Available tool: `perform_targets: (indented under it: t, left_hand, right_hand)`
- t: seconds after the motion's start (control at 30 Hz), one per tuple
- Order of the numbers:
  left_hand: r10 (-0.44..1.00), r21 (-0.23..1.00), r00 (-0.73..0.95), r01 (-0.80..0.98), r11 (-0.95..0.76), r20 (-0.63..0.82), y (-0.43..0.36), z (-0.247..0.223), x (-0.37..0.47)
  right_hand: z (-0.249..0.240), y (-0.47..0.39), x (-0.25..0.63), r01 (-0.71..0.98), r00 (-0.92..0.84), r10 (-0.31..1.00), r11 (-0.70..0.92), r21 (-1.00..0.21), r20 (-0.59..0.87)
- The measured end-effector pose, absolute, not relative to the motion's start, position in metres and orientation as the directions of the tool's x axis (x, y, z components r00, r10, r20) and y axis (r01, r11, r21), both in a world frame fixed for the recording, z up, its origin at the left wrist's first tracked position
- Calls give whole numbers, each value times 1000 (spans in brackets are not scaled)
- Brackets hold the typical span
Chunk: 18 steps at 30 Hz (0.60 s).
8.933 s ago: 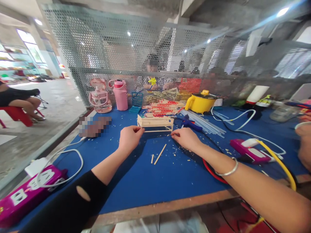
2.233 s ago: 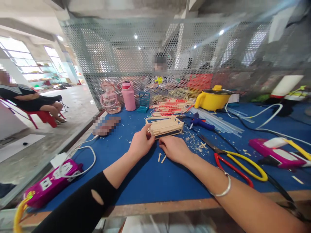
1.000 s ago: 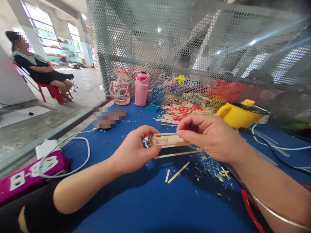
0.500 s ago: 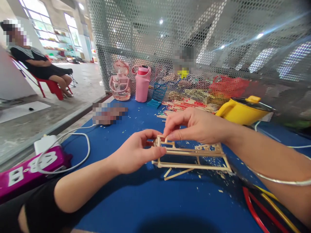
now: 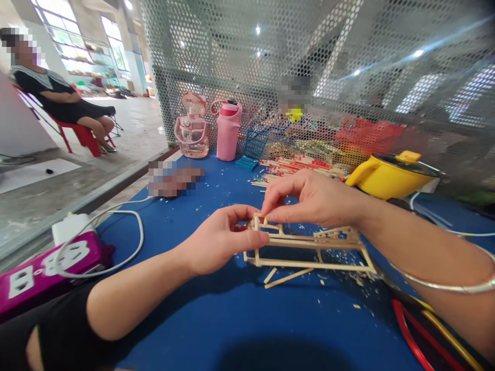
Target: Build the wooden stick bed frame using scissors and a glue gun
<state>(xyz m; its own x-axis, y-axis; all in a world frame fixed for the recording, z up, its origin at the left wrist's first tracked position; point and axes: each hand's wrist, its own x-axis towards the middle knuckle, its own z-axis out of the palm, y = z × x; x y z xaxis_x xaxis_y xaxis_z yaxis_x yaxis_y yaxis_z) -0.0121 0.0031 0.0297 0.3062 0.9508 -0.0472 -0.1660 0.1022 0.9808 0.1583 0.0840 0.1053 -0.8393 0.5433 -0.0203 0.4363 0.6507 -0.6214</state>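
A small frame of thin wooden sticks (image 5: 309, 265) stands on the blue tabletop (image 5: 185, 319). My left hand (image 5: 222, 239) grips its left end, with the thumb along an upper rail and the fingers behind. Over that same end, my right hand (image 5: 305, 201) pinches a short wooden stick (image 5: 265, 220) between thumb and fingertips, against the frame's top corner. Whether the stick's end touches the frame I cannot tell. Two loose sticks (image 5: 288, 278) lie just in front of the frame, among pale wood crumbs.
Red-tipped sticks (image 5: 297, 167) are piled behind my right hand, near a yellow pot (image 5: 394, 175). Two pink bottles (image 5: 228, 131) and a blue stand (image 5: 253, 149) line the perforated screen (image 5: 232, 51). A purple power strip (image 5: 50, 268) sits left. Red-handled pliers (image 5: 410, 330) lie at right. Someone sits far left.
Both hands keep their hold at the frame's left end, with barely any movement. The whole view has shifted slightly.
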Motion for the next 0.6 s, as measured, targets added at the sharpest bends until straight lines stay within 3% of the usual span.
perform_targets:
  t: [0.3,0.6]
  left_hand:
    - [949,980,314,-195,39,25,7,26,-12]
    - [954,989,292,-106,107,-72,7,36,-9]
  right_hand:
    - [102,82,160,406,-842,539,642,-651,5]
    - [104,77,162,419,-829,558,612,-671,-9]
